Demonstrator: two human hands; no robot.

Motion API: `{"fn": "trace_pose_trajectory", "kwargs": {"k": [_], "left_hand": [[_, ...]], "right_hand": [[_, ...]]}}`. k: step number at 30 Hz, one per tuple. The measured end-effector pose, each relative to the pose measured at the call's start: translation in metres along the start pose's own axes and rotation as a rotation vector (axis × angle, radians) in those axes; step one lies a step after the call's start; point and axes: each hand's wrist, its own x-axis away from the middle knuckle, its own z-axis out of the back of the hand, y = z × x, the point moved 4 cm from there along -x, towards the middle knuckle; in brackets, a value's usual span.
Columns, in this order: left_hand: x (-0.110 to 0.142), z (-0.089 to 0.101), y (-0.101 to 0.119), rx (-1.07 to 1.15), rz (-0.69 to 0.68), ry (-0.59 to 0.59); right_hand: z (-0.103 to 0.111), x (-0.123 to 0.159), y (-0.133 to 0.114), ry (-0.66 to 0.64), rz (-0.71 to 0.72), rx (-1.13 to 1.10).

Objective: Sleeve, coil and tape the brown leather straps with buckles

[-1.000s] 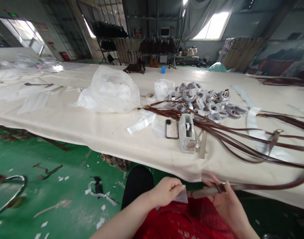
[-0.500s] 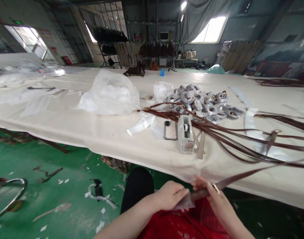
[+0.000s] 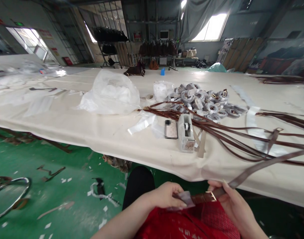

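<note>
Well, brown strap [image 3: 249, 172], shiny gold-toned buckle [image 3: 213, 196]

Gold-toned buckle [image 3: 213, 196], formerly against the fingers of the right hand [image 3: 233, 200], now exposed beside them; brown strap [image 3: 249, 173], now arched higher over the table edge [image 3: 273, 190]; translucent film [image 3: 188, 199], formerly flat, now bunched.

The strap [image 3: 246, 175] is brown, its buckle [image 3: 213, 196] gold-toned, and the wrapping [image 3: 187, 198] beside it a dull greyish mauve. The clothing [image 3: 166, 224] is red, finely checked at one side and marked with pale print; the trouser leg [image 3: 140, 186] is black. The worktop [image 3: 104, 129] is cream, the floor [image 3: 78, 172] green with white scraps [image 3: 48, 225]. The other straps [image 3: 164, 113] are reddish brown, the coiled bundles [image 3: 188, 96] grey with gold fittings [image 3: 225, 92], the tape dispenser [image 3: 186, 142] pale grey, the plastic bag [image 3: 112, 94] milky white and the small container [image 3: 162, 71] blue
</note>
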Motion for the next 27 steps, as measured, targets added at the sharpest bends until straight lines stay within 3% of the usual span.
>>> {"fn": "trace_pose_trajectory", "kwargs": {"k": [2, 7, 17, 22, 27], "left_hand": [[-0.004, 0.004, -0.008, 0.029, 0.047, 0.043], [-0.008, 0.005, -0.013, -0.013, 0.104, 0.022], [-0.002, -0.002, 0.005, 0.057, 0.030, -0.064], [0.005, -0.002, 0.013, 0.106, 0.024, -0.142], [0.010, 0.000, 0.017, 0.136, -0.055, -0.144]], "right_hand": [[-0.001, 0.003, -0.005, -0.033, -0.003, 0.019], [-0.005, 0.006, -0.009, -0.023, 0.008, 0.045], [-0.015, 0.002, 0.002, -0.104, -0.042, 0.117], [-0.001, 0.002, 0.001, -0.027, -0.035, 0.117], [0.009, 0.002, -0.003, 0.010, -0.014, 0.172]]}}
